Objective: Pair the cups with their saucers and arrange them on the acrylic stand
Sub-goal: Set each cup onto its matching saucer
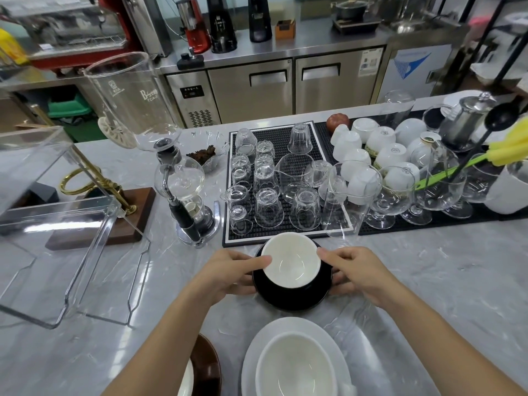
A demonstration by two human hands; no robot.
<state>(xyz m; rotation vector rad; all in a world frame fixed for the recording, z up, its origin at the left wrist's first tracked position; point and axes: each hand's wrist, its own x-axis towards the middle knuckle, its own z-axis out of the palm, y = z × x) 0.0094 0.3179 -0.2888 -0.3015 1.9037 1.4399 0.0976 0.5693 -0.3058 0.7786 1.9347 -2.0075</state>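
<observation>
both hands on the black cup and saucer

a black cup with a white inside (291,262) sits on a round black saucer (291,295) at the middle of the grey marble bench (428,281). the left hand (228,274) grips the set from 9 o'clock, thumb on the cup rim and fingers curled under the saucer edge. the right hand (357,274) grips it from 3 o'clock the same way, thumb at the rim, fingers wrapped round the saucer.

at 6 o'clock, near the lower edge, a white cup (297,367) stands on a white saucer (257,352); a dark brown saucer (207,367) lies just beside it at 7 o'clock. the clear acrylic stand (71,238) rests at 9 o'clock, well apart from the hands. a black rubber mat with upturned glasses (274,184) lies at 12 o'clock.
</observation>
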